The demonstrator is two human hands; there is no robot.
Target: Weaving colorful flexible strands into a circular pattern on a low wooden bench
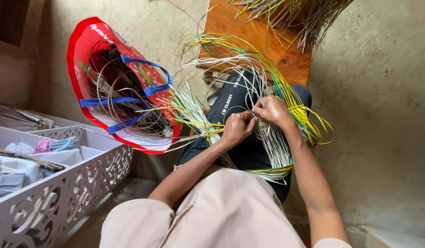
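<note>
Hands working close over the lap: left hand (237,127) and right hand (273,111) are both pinching thin strands of the yellow, green and white strip bundle (267,138), keeping them taut, beside a red bag (90,59) bristling with spare strips.

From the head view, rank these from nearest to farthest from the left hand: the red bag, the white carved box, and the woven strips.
From the left hand:
1. Woven strips, in the hand's grip, on the lap.
2. Red bag, to the left, leaning on the wall.
3. White carved box, far left on the floor.
</note>
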